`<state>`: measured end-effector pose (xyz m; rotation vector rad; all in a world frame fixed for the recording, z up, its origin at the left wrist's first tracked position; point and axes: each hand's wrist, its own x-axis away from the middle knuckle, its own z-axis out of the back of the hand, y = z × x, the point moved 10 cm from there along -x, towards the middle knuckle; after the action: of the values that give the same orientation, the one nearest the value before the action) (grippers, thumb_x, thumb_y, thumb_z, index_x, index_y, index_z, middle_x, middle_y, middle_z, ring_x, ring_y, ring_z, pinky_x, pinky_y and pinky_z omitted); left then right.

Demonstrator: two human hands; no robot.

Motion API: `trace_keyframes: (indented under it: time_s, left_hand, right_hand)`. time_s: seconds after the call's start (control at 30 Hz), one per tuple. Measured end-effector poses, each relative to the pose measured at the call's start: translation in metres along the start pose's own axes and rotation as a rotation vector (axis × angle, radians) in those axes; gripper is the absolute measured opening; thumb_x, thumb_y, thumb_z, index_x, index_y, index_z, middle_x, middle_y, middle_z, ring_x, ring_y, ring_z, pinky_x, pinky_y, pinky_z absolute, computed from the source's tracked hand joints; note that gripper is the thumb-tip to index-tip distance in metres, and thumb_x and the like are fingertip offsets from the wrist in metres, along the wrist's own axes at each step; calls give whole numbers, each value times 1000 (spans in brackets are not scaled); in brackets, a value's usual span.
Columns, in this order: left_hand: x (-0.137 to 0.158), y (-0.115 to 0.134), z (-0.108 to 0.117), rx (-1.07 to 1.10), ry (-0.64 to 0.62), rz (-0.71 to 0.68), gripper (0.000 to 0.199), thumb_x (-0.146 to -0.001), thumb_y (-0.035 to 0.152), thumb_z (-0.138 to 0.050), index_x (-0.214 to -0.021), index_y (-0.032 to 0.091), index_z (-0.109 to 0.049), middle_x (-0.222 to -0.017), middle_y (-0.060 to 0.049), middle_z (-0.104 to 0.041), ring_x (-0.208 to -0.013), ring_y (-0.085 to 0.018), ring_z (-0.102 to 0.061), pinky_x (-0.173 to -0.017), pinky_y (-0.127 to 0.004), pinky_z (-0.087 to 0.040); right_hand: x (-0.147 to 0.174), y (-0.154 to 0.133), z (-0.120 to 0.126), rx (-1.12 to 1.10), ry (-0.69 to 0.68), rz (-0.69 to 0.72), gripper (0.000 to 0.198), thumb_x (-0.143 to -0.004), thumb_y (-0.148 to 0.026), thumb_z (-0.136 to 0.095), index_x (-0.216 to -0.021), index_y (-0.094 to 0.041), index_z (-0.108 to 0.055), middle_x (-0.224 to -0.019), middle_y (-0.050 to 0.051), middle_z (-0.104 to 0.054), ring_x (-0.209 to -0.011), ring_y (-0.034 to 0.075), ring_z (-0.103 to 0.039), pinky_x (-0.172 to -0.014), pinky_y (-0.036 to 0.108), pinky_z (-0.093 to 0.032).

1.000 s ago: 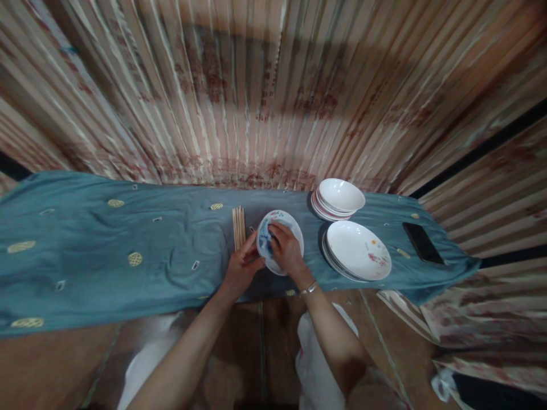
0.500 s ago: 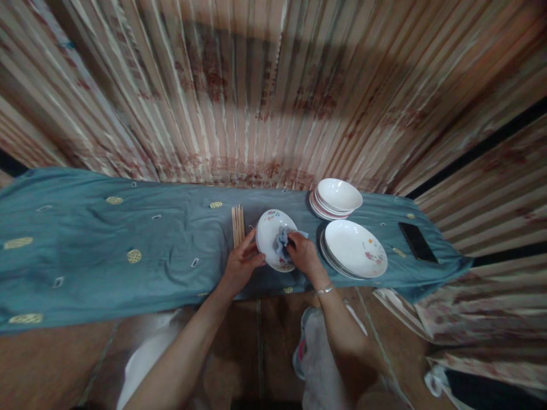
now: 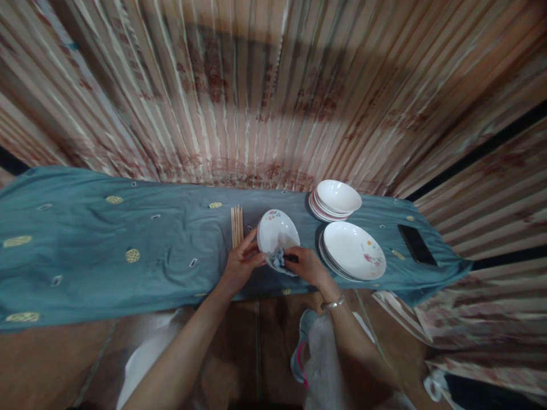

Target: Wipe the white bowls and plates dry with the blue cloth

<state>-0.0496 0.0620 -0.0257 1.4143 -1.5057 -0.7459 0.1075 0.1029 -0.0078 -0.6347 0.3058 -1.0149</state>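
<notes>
My left hand (image 3: pixel 243 260) grips the left rim of a white plate (image 3: pixel 277 229) with small printed flowers, thumb at the near side. The plate is tilted a little toward me above the cloth. In my right hand (image 3: pixel 304 264) is a bunched blue-grey cloth (image 3: pixel 279 259), pressed against the near part of the plate's face. Part of that cloth is hidden by my fingers. Several wooden chopsticks (image 3: pixel 237 225) lie side by side just left of the plate.
To the right stand a stack of flowered plates (image 3: pixel 348 245) and, behind it, a stack of white bowls (image 3: pixel 337 196). A black phone (image 3: pixel 416 244) lies farther right. A teal tablecloth (image 3: pixel 98 239) covers the narrow table, with a pleated curtain (image 3: pixel 239 114) behind.
My right hand has moved the cloth from the plate's middle down to its near edge. My left hand keeps its hold on the rim.
</notes>
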Motion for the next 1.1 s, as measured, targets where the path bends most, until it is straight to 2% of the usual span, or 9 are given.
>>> trace_keyframes:
  time_s: [0.2, 0.33, 0.47, 0.57, 0.7, 0.87, 1.1]
  left_hand:
    - [1, 3, -2, -20, -22, -15, 90, -58, 29, -87, -141, 24, -51, -113, -10, -72, -93, -25, -70, -72, -33, -59]
    - [1, 2, -3, -20, -37, -10, 90, -58, 31, -86, -141, 24, -52, -112, -10, -73, -93, -25, -70, -72, -31, -59]
    - [0, 1, -2, -13, -31, -5, 93, -56, 32, -87, -141, 23, -51, -114, -10, -72, -93, -24, -69, -71, -30, -59]
    - [-1, -1, -2, -16, -32, 7, 94, -55, 32, -87, -142, 24, -50, -116, -10, -71, -94, -24, -69, -72, -31, -58]
    - [-2, -1, -1, -26, -33, -3, 95, -56, 32, -87, -142, 23, -50, -115, -11, -71, -96, -26, -68, -74, -33, -58]
    - [-1, 0, -1, -14, -44, -20, 89, -58, 30, -86, -141, 23, -52, -115, -10, -72, -97, -25, -68, -74, -33, -58]
    - [0, 1, 0, -15, -32, -28, 89, -57, 26, -86, -139, 22, -53, -112, -10, -72, -95, -26, -69, -74, -34, -58]
  right_hand:
    - [1, -15, -8, -249, -16, 97, 17, -81, -20, -62, -92, -19, -74, -90, 3, -75, -83, 18, -69, -76, 27, -49]
    - [-1, -30, -10, -382, -12, 162, 20, -82, -19, -57, -94, -18, -74, -96, 5, -74, -89, 18, -68, -81, 28, -49]
    - [-5, -48, -9, -475, 32, 260, 33, -82, -13, -51, -105, -22, -72, -111, 4, -71, -104, 18, -65, -91, 29, -49]
    - [-8, -57, -7, -504, 80, 331, 44, -82, -11, -48, -119, -25, -67, -132, 4, -62, -124, 19, -56, -105, 34, -44]
    - [-14, -62, -9, -428, 134, 378, 53, -86, -12, -47, -136, -25, -56, -148, 5, -49, -139, 20, -41, -118, 39, -30]
    - [-22, -61, -12, -226, 175, 368, 55, -93, -17, -42, -148, -20, -40, -156, 9, -37, -147, 18, -28, -122, 40, -23]
    - [-38, -54, -11, 139, 221, 272, 58, -95, -21, -37, -150, -2, -29, -159, 22, -23, -148, 26, -24, -118, 46, -28]
